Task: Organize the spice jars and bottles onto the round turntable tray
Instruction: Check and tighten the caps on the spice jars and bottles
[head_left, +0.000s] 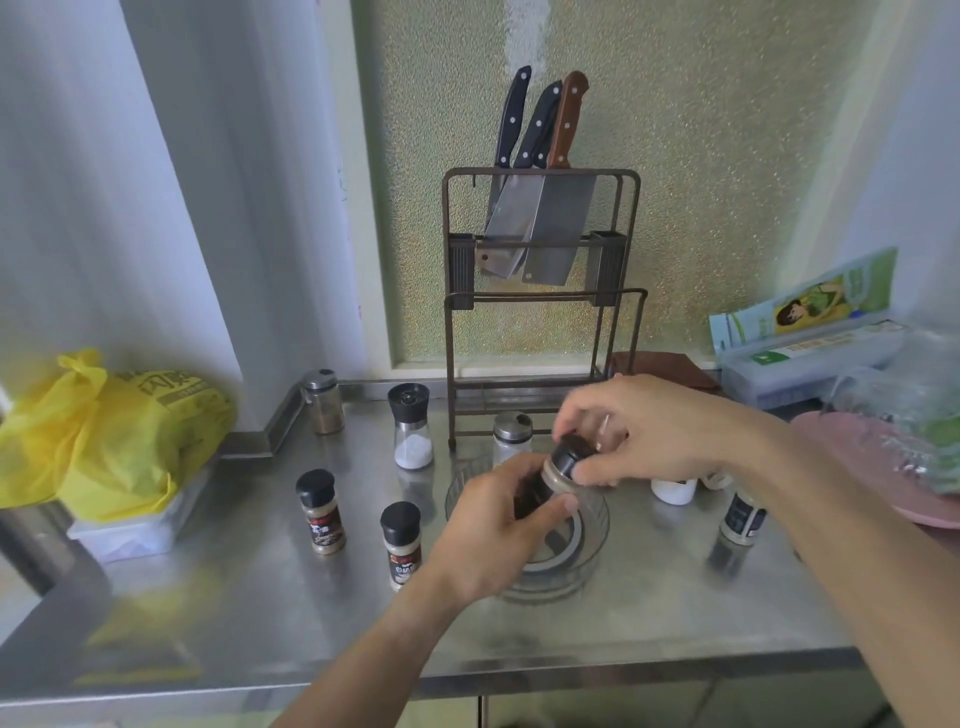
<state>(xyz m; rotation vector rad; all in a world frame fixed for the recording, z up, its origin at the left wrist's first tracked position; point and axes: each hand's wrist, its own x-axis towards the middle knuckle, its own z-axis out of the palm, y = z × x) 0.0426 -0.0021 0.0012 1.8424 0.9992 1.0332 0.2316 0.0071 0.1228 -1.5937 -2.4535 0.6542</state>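
Observation:
A black-capped spice jar (558, 470) is tilted above the clear round turntable tray (587, 551). My left hand (488, 525) grips its body and my right hand (660, 431) pinches its cap. Two black-capped spice jars (321, 512) (401, 543) stand left of the tray. A salt grinder (411, 426), a steel-lidded jar (323, 401) and a steel-lidded shaker (511, 435) stand further back. A white bottle (674, 491) and a dark-labelled jar (742, 517) stand right of the tray, partly hidden by my right arm.
A knife rack (540, 312) with three knives stands behind the tray. A yellow plastic bag (114, 431) on a white box lies at the left. Boxes (810, 338), a pink plate (857, 457) and plastic wrap crowd the right. The steel counter's front edge (467, 675) is near.

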